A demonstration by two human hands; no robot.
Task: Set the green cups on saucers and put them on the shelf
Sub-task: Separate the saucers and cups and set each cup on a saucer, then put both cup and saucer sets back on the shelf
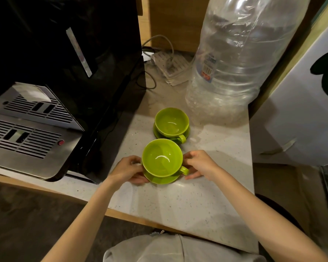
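**Inspector A:** Head view. State of the near green cup (161, 157)?

**Inspector B:** Seated on its saucer (164, 179) on the speckled counter (187, 201). Left hand (128, 170) and right hand (201, 164) clasp the saucer's opposite edges, fingers closed against it.

**Inspector A:** The second set?

**Inspector B:** Far green cup (171, 121) sits on the far saucer (157, 133) just behind, handle toward the camera, untouched. Coffee machine (64, 72) left, large plastic bottle (239, 59) right.
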